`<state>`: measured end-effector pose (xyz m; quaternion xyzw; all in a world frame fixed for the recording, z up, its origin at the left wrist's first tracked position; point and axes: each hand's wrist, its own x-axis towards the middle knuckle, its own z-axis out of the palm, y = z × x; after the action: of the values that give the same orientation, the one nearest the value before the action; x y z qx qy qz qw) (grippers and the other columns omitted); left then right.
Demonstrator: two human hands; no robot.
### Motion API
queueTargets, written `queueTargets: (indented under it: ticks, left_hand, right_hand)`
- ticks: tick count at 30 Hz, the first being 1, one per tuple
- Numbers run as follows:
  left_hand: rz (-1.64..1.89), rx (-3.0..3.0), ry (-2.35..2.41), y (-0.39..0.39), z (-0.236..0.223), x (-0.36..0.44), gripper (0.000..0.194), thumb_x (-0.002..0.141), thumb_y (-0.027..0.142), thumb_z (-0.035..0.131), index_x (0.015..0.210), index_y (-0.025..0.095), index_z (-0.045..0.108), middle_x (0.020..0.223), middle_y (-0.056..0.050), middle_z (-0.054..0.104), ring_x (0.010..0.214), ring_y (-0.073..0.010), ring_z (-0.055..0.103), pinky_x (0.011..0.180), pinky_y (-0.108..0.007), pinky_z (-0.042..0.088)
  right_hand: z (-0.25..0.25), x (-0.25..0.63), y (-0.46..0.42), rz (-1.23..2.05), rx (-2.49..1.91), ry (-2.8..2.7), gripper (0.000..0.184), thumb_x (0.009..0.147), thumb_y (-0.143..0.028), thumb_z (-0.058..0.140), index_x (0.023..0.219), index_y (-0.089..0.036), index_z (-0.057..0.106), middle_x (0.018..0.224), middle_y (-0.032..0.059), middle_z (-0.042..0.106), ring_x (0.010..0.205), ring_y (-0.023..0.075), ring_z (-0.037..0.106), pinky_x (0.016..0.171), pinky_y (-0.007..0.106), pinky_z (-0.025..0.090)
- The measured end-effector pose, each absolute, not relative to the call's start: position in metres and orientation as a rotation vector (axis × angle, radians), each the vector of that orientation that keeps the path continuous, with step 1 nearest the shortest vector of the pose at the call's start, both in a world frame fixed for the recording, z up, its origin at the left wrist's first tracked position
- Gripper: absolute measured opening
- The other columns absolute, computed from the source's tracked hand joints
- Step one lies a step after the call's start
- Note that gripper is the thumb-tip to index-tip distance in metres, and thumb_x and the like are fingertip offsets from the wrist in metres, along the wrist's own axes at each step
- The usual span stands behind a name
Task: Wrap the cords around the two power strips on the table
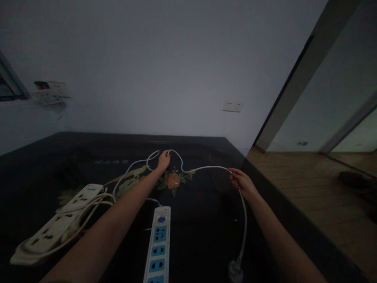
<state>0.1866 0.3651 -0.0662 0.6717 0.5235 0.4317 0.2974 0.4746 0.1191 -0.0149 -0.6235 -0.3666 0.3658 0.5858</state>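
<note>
A white power cable [203, 168] snakes across the dark glossy table [206, 236]. My left hand [163, 160] reaches far forward and is closed on the cable near its far loop. My right hand [243, 182] is closed on the same cable further right, where it bends down toward its plug [235, 270] at the near edge. Between my arms lies a white power strip with blue sockets [158, 245], its cord running off its far end.
Two white power strips [63, 220] with bundled cords lie at the left of the table. A flower picture [172, 180] shows on the tabletop. A wall socket [232, 105] sits on the far wall. Wooden floor [309, 184] lies to the right of the table's edge.
</note>
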Motion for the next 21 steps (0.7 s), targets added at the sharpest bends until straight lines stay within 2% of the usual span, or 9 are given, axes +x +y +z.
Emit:
queueTargets:
  ticks: [5, 9, 11, 13, 16, 18, 21]
  left_hand:
    - [1.139, 1.828, 1.439, 0.359, -0.065, 0.183, 0.033, 0.089, 0.031, 0.055, 0.119, 0.016, 0.053, 0.12, -0.01, 0.055, 0.103, -0.0221, 0.057, 0.086, -0.043, 0.049]
    - [1.201, 1.854, 1.448, 0.337, -0.047, 0.174, 0.053, 0.075, 0.009, 0.062, 0.126, 0.014, 0.049, 0.128, -0.017, 0.048, 0.126, -0.0322, 0.041, 0.105, -0.048, 0.032]
    - [1.232, 1.891, 1.388, 0.319, -0.032, 0.165, 0.057, 0.073, 0.006, 0.058, 0.128, 0.014, 0.047, 0.128, -0.016, 0.048, 0.127, -0.0306, 0.039, 0.108, -0.047, 0.029]
    - [1.237, 1.938, 1.278, 0.295, -0.016, 0.151, 0.051, 0.075, 0.007, 0.054, 0.125, 0.017, 0.049, 0.123, -0.012, 0.053, 0.121, -0.0247, 0.047, 0.106, -0.042, 0.033]
    - [1.188, 1.979, 1.114, 0.248, 0.003, 0.12, 0.038, 0.079, 0.014, 0.052, 0.117, 0.019, 0.053, 0.113, -0.007, 0.06, 0.106, -0.0183, 0.057, 0.097, -0.035, 0.042]
    - [1.115, 1.989, 1.025, 0.212, 0.01, 0.097, 0.032, 0.079, 0.02, 0.053, 0.112, 0.019, 0.055, 0.102, -0.005, 0.063, 0.093, -0.0164, 0.062, 0.088, -0.032, 0.048]
    - [0.935, 1.938, 0.906, 0.164, 0.006, 0.068, 0.03, 0.08, 0.027, 0.053, 0.11, 0.019, 0.055, 0.094, -0.005, 0.063, 0.087, -0.0167, 0.062, 0.08, -0.032, 0.05]
  right_hand:
    - [-0.048, 0.471, 0.129, 0.664, -1.621, -0.811, 0.031, 0.074, -0.028, 0.049, 0.102, -0.015, 0.05, 0.053, -0.0075, 0.047, 0.035, 0.0066, 0.036, 0.036, 0.018, 0.023]
    - [-0.064, 0.468, 0.13, 0.502, -1.778, -0.873, 0.03, 0.081, -0.031, 0.042, 0.102, -0.012, 0.052, 0.056, -0.004, 0.051, 0.04, 0.0106, 0.046, 0.042, 0.022, 0.036]
    - [-0.067, 0.467, 0.129, 0.424, -1.86, -0.962, 0.029, 0.083, -0.031, 0.041, 0.097, -0.012, 0.058, 0.06, 0.0004, 0.056, 0.049, 0.0135, 0.054, 0.051, 0.025, 0.041]
    - [-0.068, 0.466, 0.128, 0.332, -1.946, -1.058, 0.028, 0.084, -0.028, 0.041, 0.092, -0.013, 0.063, 0.068, 0.0058, 0.062, 0.063, 0.0171, 0.059, 0.062, 0.028, 0.044]
    - [-0.068, 0.464, 0.128, 0.201, -2.065, -1.172, 0.029, 0.082, -0.022, 0.043, 0.092, -0.011, 0.068, 0.087, 0.0148, 0.066, 0.085, 0.0234, 0.06, 0.08, 0.033, 0.041]
    - [-0.067, 0.461, 0.129, 0.138, -2.12, -1.237, 0.03, 0.081, -0.018, 0.045, 0.094, -0.009, 0.069, 0.096, 0.0193, 0.066, 0.094, 0.0266, 0.058, 0.087, 0.036, 0.038]
    - [-0.063, 0.456, 0.128, 0.081, -2.166, -1.316, 0.032, 0.08, -0.016, 0.045, 0.099, -0.005, 0.069, 0.101, 0.022, 0.065, 0.1, 0.0293, 0.056, 0.092, 0.04, 0.036]
